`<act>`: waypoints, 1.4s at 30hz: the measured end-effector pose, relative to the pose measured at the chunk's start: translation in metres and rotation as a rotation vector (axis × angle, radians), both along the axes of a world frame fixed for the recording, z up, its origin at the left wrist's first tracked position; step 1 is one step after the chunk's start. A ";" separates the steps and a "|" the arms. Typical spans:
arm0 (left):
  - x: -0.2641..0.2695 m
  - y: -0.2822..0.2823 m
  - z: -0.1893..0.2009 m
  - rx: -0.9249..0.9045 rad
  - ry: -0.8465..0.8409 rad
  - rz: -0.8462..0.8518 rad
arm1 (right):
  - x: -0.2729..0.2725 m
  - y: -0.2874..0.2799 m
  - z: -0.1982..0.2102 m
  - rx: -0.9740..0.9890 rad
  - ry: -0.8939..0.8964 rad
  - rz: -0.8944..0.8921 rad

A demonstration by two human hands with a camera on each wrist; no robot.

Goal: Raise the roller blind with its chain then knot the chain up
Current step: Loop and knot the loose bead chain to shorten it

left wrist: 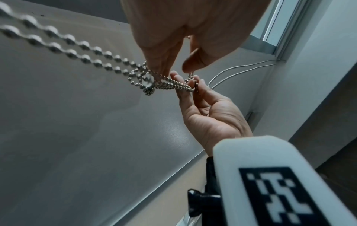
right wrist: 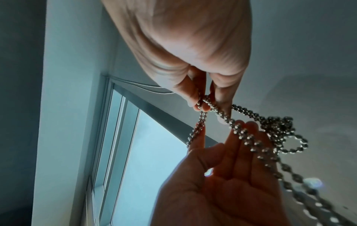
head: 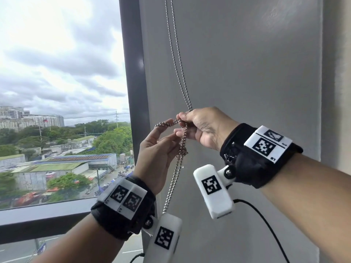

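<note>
- The chain (head: 180,59) hung as a doubled bead strand in front of the grey wall (head: 247,73), just right of the dark window frame (head: 135,82), and ran down into both hands.
- The right hand (head: 201,128) was clamped on the chain, fingers and thumb pinching the strands where they came down from above.
- The left hand (head: 157,149) was held palm up just below and to the left, its fingers nearly straight and slightly apart, with a loop of chain draped over the fingertips (left wrist: 190,83).
- Under the hands a loose tangle of beads (head: 182,150) had formed, and the remaining doubled length hung down towards the left wrist camera.
- The blind itself did not show in the head view; the glass was uncovered there, so the raising looked finished.
- By my judgement the knotting step was in hand, with the knot formed but slack.
- The next move would call for passing the draped loop through and drawing it snug while the right hand kept its pinch, since smooth beads slip easily.
</note>
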State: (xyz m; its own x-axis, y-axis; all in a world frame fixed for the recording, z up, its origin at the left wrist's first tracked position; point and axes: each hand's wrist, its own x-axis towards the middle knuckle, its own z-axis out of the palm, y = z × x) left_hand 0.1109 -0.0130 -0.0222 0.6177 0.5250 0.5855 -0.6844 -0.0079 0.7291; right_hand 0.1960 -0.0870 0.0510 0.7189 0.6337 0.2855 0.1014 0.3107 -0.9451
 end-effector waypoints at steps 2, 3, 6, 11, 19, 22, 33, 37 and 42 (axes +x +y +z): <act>0.002 0.003 -0.001 0.011 0.038 0.103 | -0.001 0.001 -0.001 0.051 -0.025 -0.045; 0.004 0.006 -0.001 0.018 0.057 0.156 | 0.000 0.001 -0.002 0.070 -0.037 -0.065; 0.008 0.014 -0.003 0.124 0.106 0.363 | 0.000 0.001 -0.002 0.112 -0.087 -0.105; 0.014 0.025 0.000 0.289 0.096 0.617 | -0.002 0.001 -0.004 0.099 -0.182 -0.110; 0.024 0.018 0.008 0.268 0.176 0.389 | -0.002 -0.006 -0.005 0.028 -0.223 -0.052; 0.025 0.025 0.008 0.287 0.218 0.494 | -0.002 -0.009 -0.005 0.019 -0.213 -0.035; 0.006 0.007 0.014 0.170 0.234 0.016 | 0.006 -0.003 -0.009 0.064 -0.199 -0.101; 0.005 0.007 0.013 0.173 0.246 -0.023 | 0.004 -0.003 -0.009 0.028 -0.242 -0.100; 0.001 0.005 0.017 0.439 0.246 0.178 | 0.004 -0.006 -0.009 0.017 -0.207 -0.063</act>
State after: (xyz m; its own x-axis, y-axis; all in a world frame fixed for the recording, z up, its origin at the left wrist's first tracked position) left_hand 0.1119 -0.0078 -0.0056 0.6884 0.3722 0.6226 -0.4538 -0.4487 0.7699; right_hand 0.2002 -0.0930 0.0419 0.6818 0.5835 0.4412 0.3123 0.3133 -0.8968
